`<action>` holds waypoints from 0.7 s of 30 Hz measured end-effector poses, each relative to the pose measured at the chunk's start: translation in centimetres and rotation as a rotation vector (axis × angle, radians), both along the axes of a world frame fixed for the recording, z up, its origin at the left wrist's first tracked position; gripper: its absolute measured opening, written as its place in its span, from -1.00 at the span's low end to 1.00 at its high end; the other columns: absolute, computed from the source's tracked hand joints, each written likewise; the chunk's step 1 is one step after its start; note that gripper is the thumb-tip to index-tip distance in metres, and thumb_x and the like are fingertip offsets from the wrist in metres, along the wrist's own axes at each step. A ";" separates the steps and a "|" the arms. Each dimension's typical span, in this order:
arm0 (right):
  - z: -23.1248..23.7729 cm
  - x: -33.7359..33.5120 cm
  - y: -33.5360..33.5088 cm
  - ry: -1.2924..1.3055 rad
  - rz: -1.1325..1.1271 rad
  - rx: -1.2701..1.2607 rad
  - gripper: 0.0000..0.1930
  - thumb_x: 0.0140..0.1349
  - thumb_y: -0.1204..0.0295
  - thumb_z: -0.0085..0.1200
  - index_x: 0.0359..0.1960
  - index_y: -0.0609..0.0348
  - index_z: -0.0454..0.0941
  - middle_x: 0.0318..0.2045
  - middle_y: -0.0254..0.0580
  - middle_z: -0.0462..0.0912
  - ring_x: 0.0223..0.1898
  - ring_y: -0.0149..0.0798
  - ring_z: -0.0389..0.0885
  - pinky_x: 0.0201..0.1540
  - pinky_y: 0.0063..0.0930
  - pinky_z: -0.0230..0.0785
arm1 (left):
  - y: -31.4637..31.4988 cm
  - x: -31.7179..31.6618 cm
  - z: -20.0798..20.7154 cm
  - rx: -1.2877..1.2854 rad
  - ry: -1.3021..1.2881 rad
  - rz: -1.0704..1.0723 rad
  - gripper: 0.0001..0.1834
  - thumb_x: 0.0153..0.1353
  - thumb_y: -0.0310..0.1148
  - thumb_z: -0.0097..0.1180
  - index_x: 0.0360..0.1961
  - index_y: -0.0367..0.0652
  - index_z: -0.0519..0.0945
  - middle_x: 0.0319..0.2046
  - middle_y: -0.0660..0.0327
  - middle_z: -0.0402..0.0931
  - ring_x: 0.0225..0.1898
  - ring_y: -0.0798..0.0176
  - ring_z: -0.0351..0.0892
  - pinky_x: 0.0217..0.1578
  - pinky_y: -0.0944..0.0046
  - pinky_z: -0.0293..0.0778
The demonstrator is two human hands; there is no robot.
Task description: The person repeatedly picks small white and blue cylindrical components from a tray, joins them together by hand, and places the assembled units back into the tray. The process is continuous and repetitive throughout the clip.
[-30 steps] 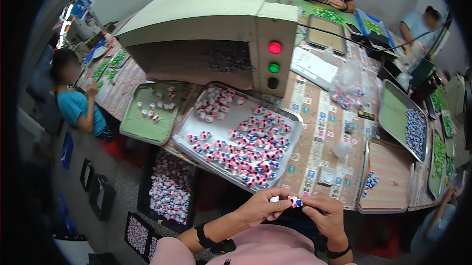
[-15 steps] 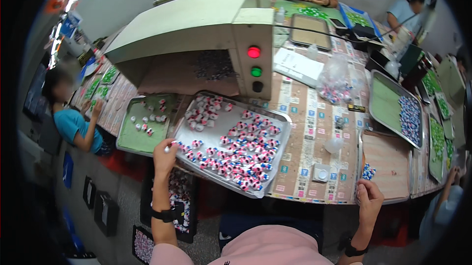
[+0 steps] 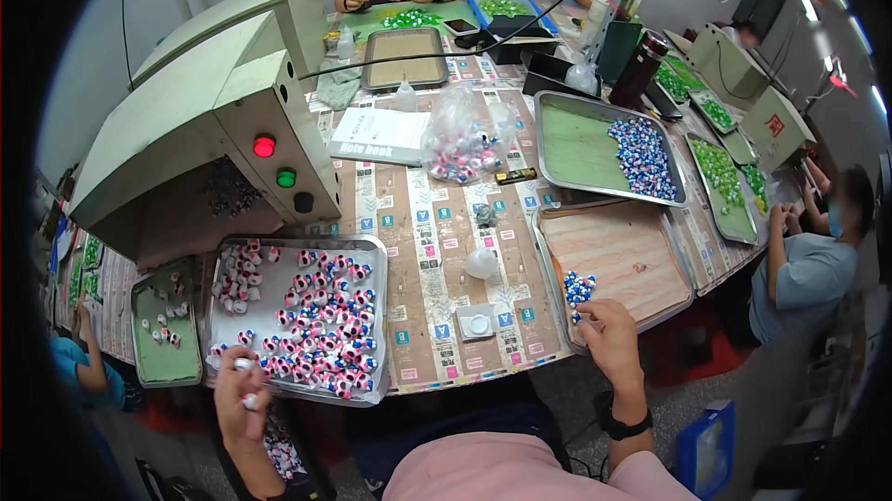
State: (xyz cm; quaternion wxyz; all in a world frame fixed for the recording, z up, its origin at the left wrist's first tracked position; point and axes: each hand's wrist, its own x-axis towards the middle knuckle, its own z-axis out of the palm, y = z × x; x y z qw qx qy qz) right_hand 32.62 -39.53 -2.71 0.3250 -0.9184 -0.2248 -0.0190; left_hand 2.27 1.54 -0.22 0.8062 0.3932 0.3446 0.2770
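Observation:
My left hand (image 3: 240, 408) is at the near left corner of a metal tray (image 3: 379, 315), its fingers curled round small white figure pieces (image 3: 243, 364). Rows of pink, white and blue figure pieces (image 3: 325, 324) fill much of that tray, with paler ones (image 3: 237, 283) grouped at its far left. On the right, my right hand (image 3: 610, 341) reaches over the near left edge of a tray lined with brownish paper (image 3: 623, 241). Its thumb and forefinger come together on a small blue-and-white piece (image 3: 577, 318), just beside a little pile of such pieces (image 3: 579, 288).
A cream machine (image 3: 195, 129) with lit red and green buttons stands left. Between the trays are a small white pot (image 3: 478, 324), a white rounded bottle (image 3: 481, 263), a bagged lot of pieces (image 3: 465, 152) and a notebook (image 3: 379, 136). Co-workers sit around the table.
The view has swung right, so the table appears shifted left. My right hand has moved from the tray's near edge up to the blue-and-white pile. My left hand still holds white pieces.

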 end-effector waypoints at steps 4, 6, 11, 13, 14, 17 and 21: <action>-0.7 0.2 0.7 0.067 -0.003 -0.069 -0.75 0.02 0.59 0.16 -0.20 0.22 0.62 -0.33 -0.06 0.61 -0.28 -0.09 0.58 -0.18 -0.34 0.43 | -4.7 3.2 1.0 -0.222 -0.046 -0.346 -0.69 0.25 -0.47 0.00 0.00 -0.32 0.37 -0.50 0.14 0.34 -0.63 0.44 0.26 -0.79 0.53 0.22; -0.9 0.5 0.6 0.165 -0.043 0.017 -0.74 0.05 0.59 0.17 -0.17 0.23 0.61 -0.35 -0.13 0.60 -0.31 -0.21 0.58 -0.23 -0.43 0.43 | -6.9 4.7 0.9 -0.350 -0.152 -0.480 -0.67 0.29 -0.46 -0.02 0.06 -0.35 0.38 -0.36 -0.03 0.48 -0.62 0.39 0.36 -0.80 0.50 0.25; 0.6 -0.9 1.3 0.657 -0.101 0.575 -0.83 0.16 0.60 0.16 -0.20 0.35 0.61 -0.37 -0.38 0.57 -0.37 -0.52 0.50 -0.33 -0.66 0.36 | -10.9 6.8 -1.7 -0.575 -0.190 -0.605 -0.62 0.37 -0.52 -0.11 0.20 -0.32 0.34 0.06 -0.07 0.47 -0.32 0.33 0.60 -0.66 0.49 0.38; 0.9 -1.6 2.0 0.630 -0.031 0.580 -0.83 0.17 0.63 0.13 -0.18 0.37 0.60 -0.36 -0.39 0.57 -0.37 -0.53 0.50 -0.32 -0.67 0.36 | -12.2 7.5 -1.7 -0.607 -0.184 -0.608 -0.57 0.37 -0.51 -0.10 0.25 -0.31 0.30 0.12 -0.01 0.43 -0.15 0.29 0.61 -0.55 0.45 0.48; 0.8 -1.8 2.2 0.617 0.001 0.584 -0.82 0.18 0.64 0.12 -0.17 0.38 0.60 -0.35 -0.39 0.57 -0.38 -0.53 0.50 -0.31 -0.68 0.36 | -12.7 8.0 -1.5 -0.614 -0.180 -0.612 -0.55 0.37 -0.51 -0.10 0.27 -0.31 0.27 0.14 0.01 0.40 -0.09 0.27 0.61 -0.51 0.42 0.52; 1.3 -3.2 3.7 0.738 0.043 0.638 -0.81 0.18 0.67 0.12 -0.15 0.37 0.59 -0.30 -0.26 0.63 -0.31 -0.49 0.58 -0.23 -0.66 0.43 | -13.5 8.5 -2.0 -0.652 -0.213 -0.652 -0.55 0.39 -0.47 -0.10 0.28 -0.27 0.27 0.08 0.06 0.43 -0.05 0.25 0.59 -0.45 0.42 0.55; 1.4 -4.0 5.9 0.871 0.096 0.655 -0.83 0.17 0.66 0.16 -0.19 0.37 0.62 -0.28 -0.23 0.65 -0.27 -0.48 0.61 -0.21 -0.66 0.47 | -13.8 8.4 -2.5 -0.621 -0.212 -0.665 -0.65 0.40 -0.42 -0.05 0.18 -0.24 0.37 0.04 0.09 0.46 -0.07 0.29 0.60 -0.46 0.45 0.54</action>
